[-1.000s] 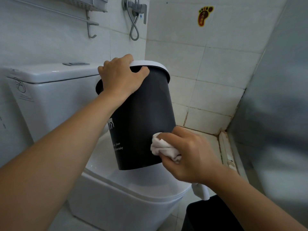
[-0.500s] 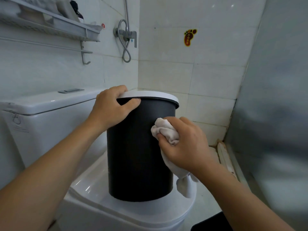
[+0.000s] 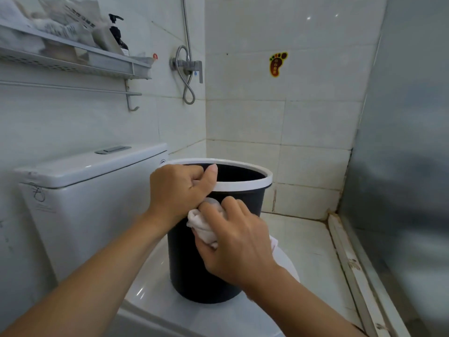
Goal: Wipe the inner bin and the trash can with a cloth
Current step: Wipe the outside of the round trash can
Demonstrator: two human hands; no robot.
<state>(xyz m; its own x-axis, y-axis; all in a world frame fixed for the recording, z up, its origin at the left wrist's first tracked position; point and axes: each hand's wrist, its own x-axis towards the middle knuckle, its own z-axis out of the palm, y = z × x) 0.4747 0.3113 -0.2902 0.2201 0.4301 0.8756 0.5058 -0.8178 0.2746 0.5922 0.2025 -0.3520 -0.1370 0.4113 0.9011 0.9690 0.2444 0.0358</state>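
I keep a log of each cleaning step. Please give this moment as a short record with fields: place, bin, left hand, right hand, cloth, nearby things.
place: tiled bathroom
bin: black bin with white rim, upright on the closed toilet lid
left hand: left hand grips the rim, thumb over its edge
right hand: right hand holds the cloth against the bin's outer wall, just below the rim
cloth: white cloth, bunched
nearby things: toilet tank, wall shelf, shower valve, foot sticker
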